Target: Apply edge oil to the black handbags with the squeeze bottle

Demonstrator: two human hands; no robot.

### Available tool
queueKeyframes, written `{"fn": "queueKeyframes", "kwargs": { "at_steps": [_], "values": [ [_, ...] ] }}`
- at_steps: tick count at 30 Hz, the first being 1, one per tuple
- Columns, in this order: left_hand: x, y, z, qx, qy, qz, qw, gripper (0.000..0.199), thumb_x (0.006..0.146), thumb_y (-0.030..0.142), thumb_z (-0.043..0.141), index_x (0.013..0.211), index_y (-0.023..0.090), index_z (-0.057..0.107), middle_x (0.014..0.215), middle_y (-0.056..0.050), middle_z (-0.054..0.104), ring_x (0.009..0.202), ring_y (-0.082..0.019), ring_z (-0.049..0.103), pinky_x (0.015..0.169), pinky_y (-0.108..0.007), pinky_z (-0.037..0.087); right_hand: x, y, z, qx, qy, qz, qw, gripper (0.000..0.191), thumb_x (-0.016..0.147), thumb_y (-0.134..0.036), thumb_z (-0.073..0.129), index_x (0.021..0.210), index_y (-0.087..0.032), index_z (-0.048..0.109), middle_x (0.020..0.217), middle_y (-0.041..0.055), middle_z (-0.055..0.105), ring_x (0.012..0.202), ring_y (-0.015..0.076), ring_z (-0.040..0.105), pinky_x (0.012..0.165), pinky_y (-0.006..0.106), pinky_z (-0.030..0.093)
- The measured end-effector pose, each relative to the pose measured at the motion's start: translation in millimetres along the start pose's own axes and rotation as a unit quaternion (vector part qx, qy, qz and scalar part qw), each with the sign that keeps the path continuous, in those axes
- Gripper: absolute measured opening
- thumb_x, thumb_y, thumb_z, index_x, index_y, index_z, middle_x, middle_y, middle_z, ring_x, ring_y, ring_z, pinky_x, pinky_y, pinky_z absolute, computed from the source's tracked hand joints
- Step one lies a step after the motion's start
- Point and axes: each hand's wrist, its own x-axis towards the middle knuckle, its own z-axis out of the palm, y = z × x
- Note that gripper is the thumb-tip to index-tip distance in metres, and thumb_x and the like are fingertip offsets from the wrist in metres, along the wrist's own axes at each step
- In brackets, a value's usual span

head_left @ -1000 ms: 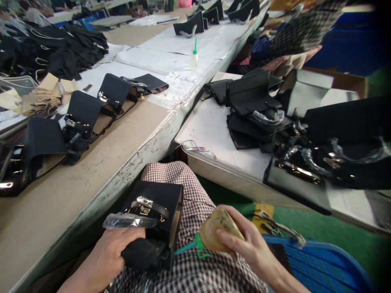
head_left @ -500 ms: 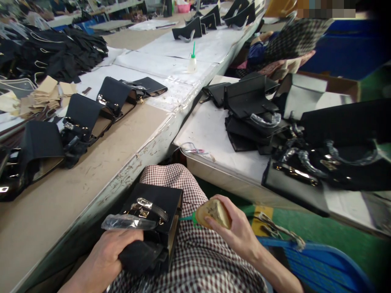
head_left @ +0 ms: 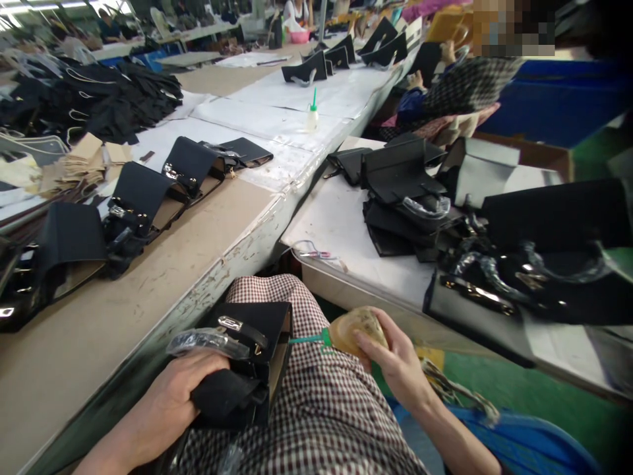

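On my lap, over a checked cloth, rests a black handbag (head_left: pixel 267 313) with gold hardware and a tan inside. My left hand (head_left: pixel 180 389) is closed around its near side, just below a plastic-wrapped handle (head_left: pixel 208 343); the fingertips are hidden. My right hand (head_left: pixel 395 356) grips a yellowish glue bottle (head_left: pixel 359 333) with a green nozzle. The bottle lies sideways, and its thin tip points left at the bag's open side edge. Whether the tip touches the edge I cannot tell.
Several black bags (head_left: pixel 136 198) line the left table. Another glue bottle (head_left: pixel 312 119) stands upright further back. More bags (head_left: pixel 405 171) are heaped on the right table. A co-worker's checked sleeve (head_left: pixel 459 86) shows at upper right. A blue chair (head_left: pixel 534 439) is at lower right.
My right hand has drawn the bottle slightly right, and more of the green nozzle shows beside the bag. The view has tilted up a little. My left hand keeps its hold.
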Motion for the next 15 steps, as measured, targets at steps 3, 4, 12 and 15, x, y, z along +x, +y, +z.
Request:
{"fn": "queueKeyframes", "kwargs": {
  "at_steps": [3, 4, 12, 15],
  "values": [
    [6, 3, -1.7, -0.007, -0.009, 0.005, 1.0, 0.028, 0.093, 0.004, 0.043, 0.094, 0.021, 0.065, 0.099, -0.002, 0.071, 0.091, -0.017, 0.064, 0.084, -0.027, 0.045, 13, 6, 2, -0.13, 0.062, -0.094, 0.985, 0.052, 0.088, -0.054, 0.076, 0.123, -0.022, 0.055, 0.104, 0.0058, 0.067, 0.082, 0.0242, 0.066, 0.071, 0.036, 0.057],
    [7, 4, -2.4, -0.01, -0.011, 0.004, 1.0, 0.028, 0.093, 0.004, 0.043, 0.094, 0.022, 0.065, 0.098, -0.001, 0.07, 0.091, -0.016, 0.064, 0.084, -0.027, 0.045, 18, 8, 4, -0.17, 0.07, -0.132, 0.974, 0.051, 0.089, -0.053, 0.075, 0.124, -0.022, 0.055, 0.111, 0.0079, 0.067, 0.094, 0.0277, 0.067, 0.082, 0.04, 0.058],
    [11, 6, -4.3, -0.002, 0.0, 0.016, 1.0, 0.025, 0.092, 0.003, 0.045, 0.091, 0.021, 0.062, 0.092, -0.001, 0.068, 0.084, -0.016, 0.061, 0.078, -0.027, 0.043, 26, 20, 14, -0.305, 0.031, -0.285, 0.908, 0.048, 0.096, -0.043, 0.07, 0.132, -0.021, 0.048, 0.123, 0.0145, 0.064, 0.111, 0.0303, 0.066, 0.097, 0.043, 0.055],
    [11, 6, -4.2, -0.011, -0.004, 0.012, 1.0, 0.024, 0.093, 0.004, 0.045, 0.091, 0.021, 0.062, 0.092, -0.001, 0.069, 0.086, -0.016, 0.062, 0.08, -0.027, 0.044, 23, 16, 14, -0.304, 0.001, -0.263, 0.916, 0.043, 0.096, -0.044, 0.069, 0.128, -0.021, 0.051, 0.122, 0.014, 0.065, 0.109, 0.0296, 0.066, 0.095, 0.042, 0.055]
  ]
}}
